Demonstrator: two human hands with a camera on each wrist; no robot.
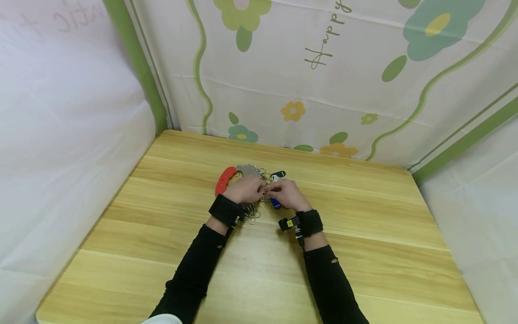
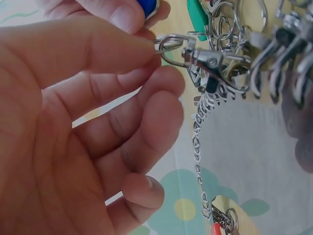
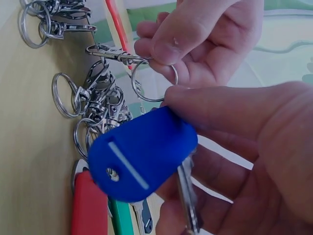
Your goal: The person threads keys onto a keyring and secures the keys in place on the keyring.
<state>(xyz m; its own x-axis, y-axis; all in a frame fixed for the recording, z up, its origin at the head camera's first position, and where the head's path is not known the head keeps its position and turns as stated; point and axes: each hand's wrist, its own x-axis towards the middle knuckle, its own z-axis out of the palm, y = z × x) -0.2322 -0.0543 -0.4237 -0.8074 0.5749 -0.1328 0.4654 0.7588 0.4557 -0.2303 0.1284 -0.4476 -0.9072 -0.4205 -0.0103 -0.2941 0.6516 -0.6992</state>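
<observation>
A blue key [image 3: 142, 161] is pinched by the right hand [image 1: 286, 194], key ring [image 3: 154, 81] by the left hand [image 1: 244, 189].

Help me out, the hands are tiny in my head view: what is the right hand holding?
Observer: The right hand holds a blue key tag with a metal key behind it.
Operator: And the left?
Observer: The left hand pinches a split ring joined to a snap hook.
Operator: Anything beneath the blue tag?
Observer: A red tag and a green tag lie on the table.
</observation>
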